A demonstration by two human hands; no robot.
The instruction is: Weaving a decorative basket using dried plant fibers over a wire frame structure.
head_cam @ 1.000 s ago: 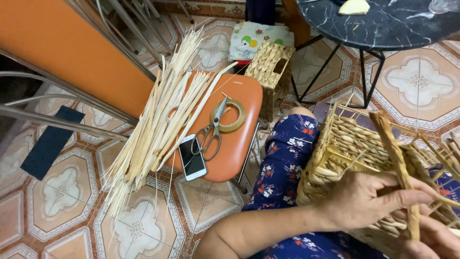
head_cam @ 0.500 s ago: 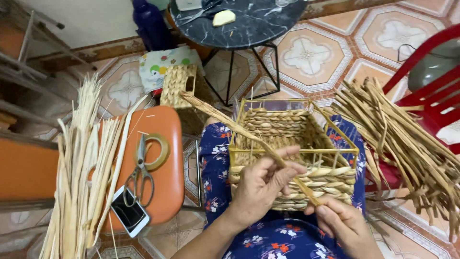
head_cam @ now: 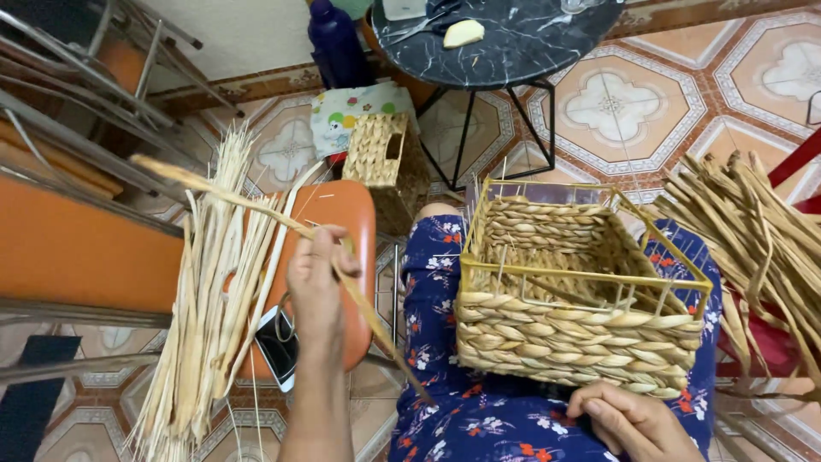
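Our orange stool (head_cam: 333,214) is mostly buried under a pile of dry strips (head_cam: 209,299), so there's little free room on its seat. The half-woven basket (head_cam: 581,299) sits on our lap, wire rim still bare along the top edge. Our left hand (head_cam: 316,278) is pinched around one long straw strand (head_cam: 282,224), stretched out over the stool. Our right hand (head_cam: 629,419) cups the basket's bottom corner, fingers curled, partly cut off by the frame. The phone (head_cam: 278,342) is half hidden behind our arm.
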